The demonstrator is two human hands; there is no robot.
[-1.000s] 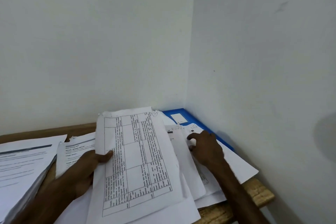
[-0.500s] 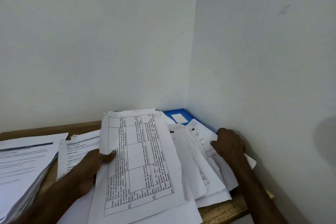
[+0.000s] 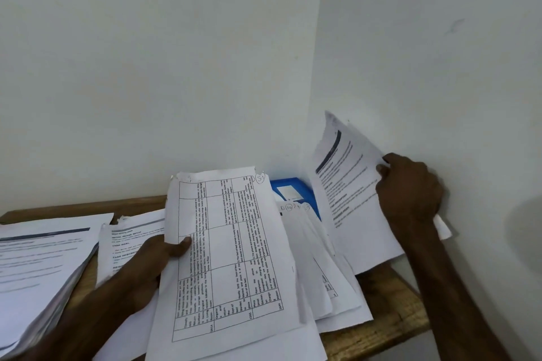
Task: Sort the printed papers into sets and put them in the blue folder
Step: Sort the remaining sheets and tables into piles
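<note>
The printed papers are thin, light and floppy, so they bend and slide easily and are best held at an edge, a few sheets at once. A sheet with a table [image 3: 225, 255] is pinched at its left edge by the left hand [image 3: 152, 264], thumb on top. A page of text [image 3: 352, 199] is lifted up near the wall and gripped at its right edge by the closed right hand [image 3: 410, 193]. More loose sheets [image 3: 328, 281] are spread on the wooden table [image 3: 390, 328]. The blue folder [image 3: 305, 193] lies flat in the corner, partly covered by papers.
</note>
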